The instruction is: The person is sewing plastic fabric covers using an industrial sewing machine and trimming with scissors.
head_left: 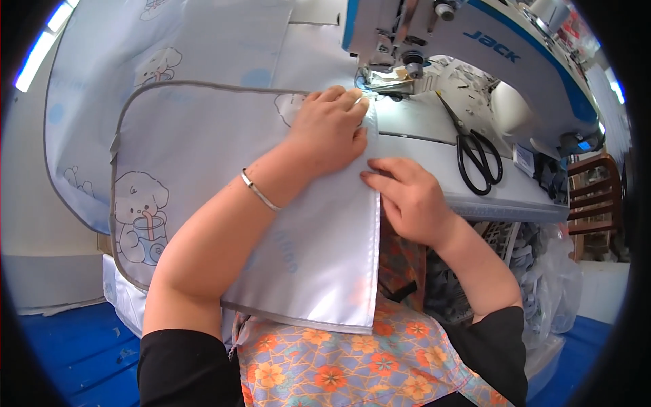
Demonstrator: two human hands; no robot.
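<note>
A pale grey-white cloth panel (319,258) with dark grey binding and printed cartoon puppies lies across the sewing table and hangs over its front edge. My left hand (330,129) rests on top of it, palm down with fingers stretched toward the sewing foot. At the cloth's right edge, below the left hand, my right hand (413,203) pinches the border between thumb and forefinger. The sewing machine (461,61), white with blue trim, stands over the far end of that edge. Its needle area (383,78) is lit, and the cloth's corner lies close to it.
Black-handled scissors (475,149) lie on the table right of the cloth. Another printed panel (203,41) spreads at the far left. Scraps (468,88) litter the area behind the machine arm. A plastic bag (559,271) hangs below right, near a wooden chair (597,193).
</note>
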